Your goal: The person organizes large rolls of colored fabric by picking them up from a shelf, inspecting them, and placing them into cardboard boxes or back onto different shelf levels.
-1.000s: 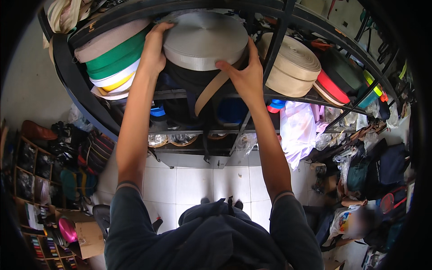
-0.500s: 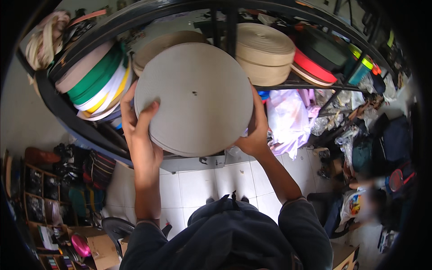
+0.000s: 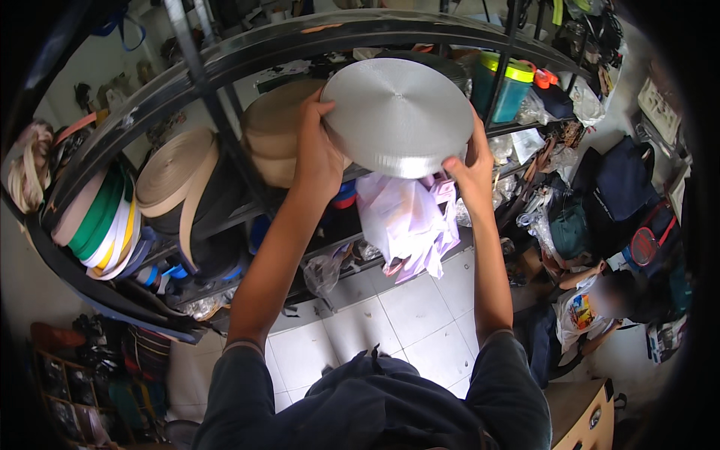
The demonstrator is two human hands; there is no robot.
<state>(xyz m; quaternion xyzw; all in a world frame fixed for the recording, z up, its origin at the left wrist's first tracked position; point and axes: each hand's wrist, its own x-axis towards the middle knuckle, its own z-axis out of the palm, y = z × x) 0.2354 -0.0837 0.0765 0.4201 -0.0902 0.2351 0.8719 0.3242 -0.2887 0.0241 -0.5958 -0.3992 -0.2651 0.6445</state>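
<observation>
Both hands are clamped on a large grey roll of webbing (image 3: 397, 116), held up in front of the black metal shelf rack (image 3: 225, 56). The left hand (image 3: 319, 150) grips the roll's left edge, fingers spread over the rim and thumb behind it; the right hand (image 3: 471, 161) pinches the lower right edge, fingers curled under. Half a second ago the roll faced the camera almost flat and filled the middle of the view; now it sits further right and higher against the rack, tilted so its face reads as an oval, and the view has swung so the tan rolls (image 3: 274, 131) lie left of it. The roll is a wide, flat disc of tightly wound pale grey tape with fine concentric rings and a small centre mark. Just below it hangs a crumpled lilac cloth (image 3: 409, 221), and right of it on the rack stands a teal jar with a yellow-green lid (image 3: 504, 86).
</observation>
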